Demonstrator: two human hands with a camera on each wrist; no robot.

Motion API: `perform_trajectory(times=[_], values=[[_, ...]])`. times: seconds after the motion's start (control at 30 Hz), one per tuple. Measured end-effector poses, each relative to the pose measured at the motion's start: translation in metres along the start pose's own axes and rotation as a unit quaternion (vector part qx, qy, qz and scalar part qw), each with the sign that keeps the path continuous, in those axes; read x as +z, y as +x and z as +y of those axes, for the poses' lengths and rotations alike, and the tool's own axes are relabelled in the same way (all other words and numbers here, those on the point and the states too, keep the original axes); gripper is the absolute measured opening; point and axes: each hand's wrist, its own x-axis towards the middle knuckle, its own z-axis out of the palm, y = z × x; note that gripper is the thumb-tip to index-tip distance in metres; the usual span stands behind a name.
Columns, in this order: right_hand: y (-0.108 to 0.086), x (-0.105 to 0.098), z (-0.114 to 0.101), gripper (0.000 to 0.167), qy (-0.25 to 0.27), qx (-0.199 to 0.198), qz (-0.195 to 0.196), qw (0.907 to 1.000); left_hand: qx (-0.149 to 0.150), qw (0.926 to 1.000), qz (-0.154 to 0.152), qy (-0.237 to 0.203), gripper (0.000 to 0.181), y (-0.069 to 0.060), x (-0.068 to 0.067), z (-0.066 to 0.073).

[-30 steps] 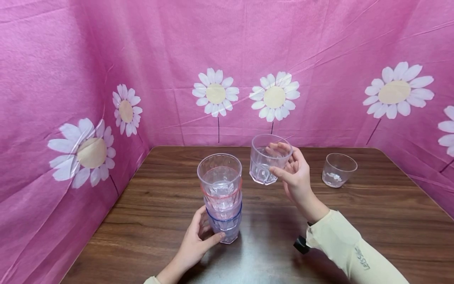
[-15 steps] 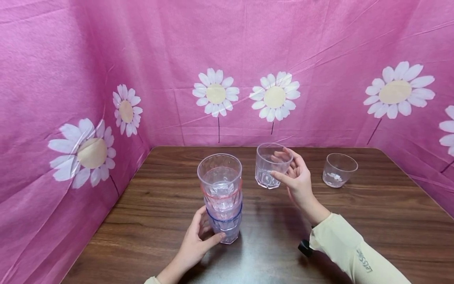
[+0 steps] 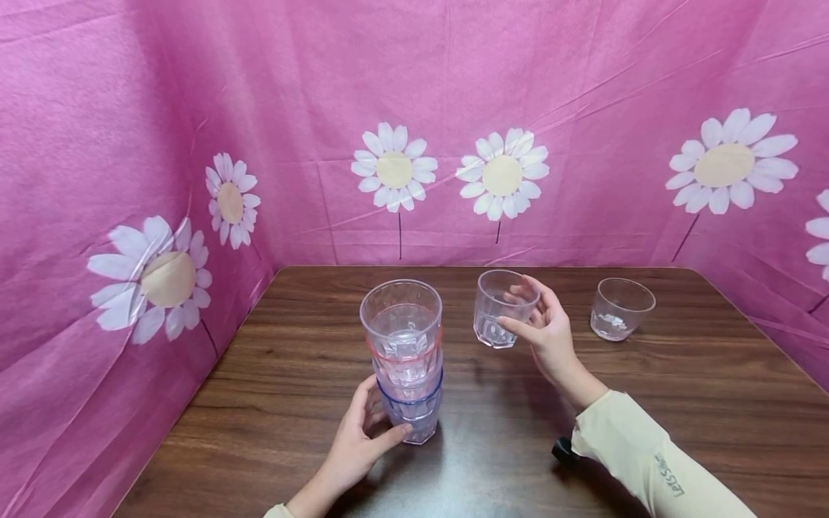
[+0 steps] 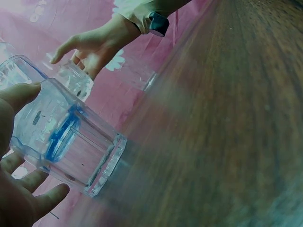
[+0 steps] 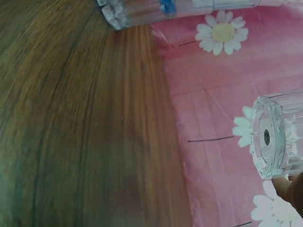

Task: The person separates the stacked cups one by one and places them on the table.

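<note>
A stack of nested clear plastic tumblers (image 3: 404, 374) stands upright on the table at the middle, one with a blue rim and one with a red rim. My left hand (image 3: 356, 435) grips the lowest tumbler, thumb in front and fingers behind; the left wrist view shows that tumbler (image 4: 90, 142) between thumb and fingers. To the right of the stack, my right hand (image 3: 549, 334) holds a separate clear tumbler (image 3: 495, 324) upright, thumb on the near side. In the right wrist view this tumbler's faceted base (image 5: 267, 137) hangs above the table level, and most of the hand is out of frame.
Another clear tumbler (image 3: 622, 309) stands on the wooden table (image 3: 259, 403) at the far right. A pink cloth (image 3: 311, 86) printed with white daisies closes off the back and sides. A black device (image 3: 563, 452) sits under the right sleeve (image 3: 648, 453).
My right hand has moved right and downward with its tumbler, away from the stack. The left hand and the stack stay where they were.
</note>
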Motion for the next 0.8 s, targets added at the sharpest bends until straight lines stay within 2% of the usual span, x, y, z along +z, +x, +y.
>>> perform_trajectory(times=[0.27, 0.8], values=[[-0.002, -0.012, 0.002, 0.072, -0.03, 0.028, 0.031, 0.9987, 0.015, 0.9999, -0.005, -0.003, 0.069, 0.0, -0.001, -0.001], [0.003, -0.032, 0.006, 0.071, -0.071, 0.081, 0.091, 0.99, 0.012, 0.9999, -0.008, -0.006, 0.069, 0.0, -0.001, -0.002]])
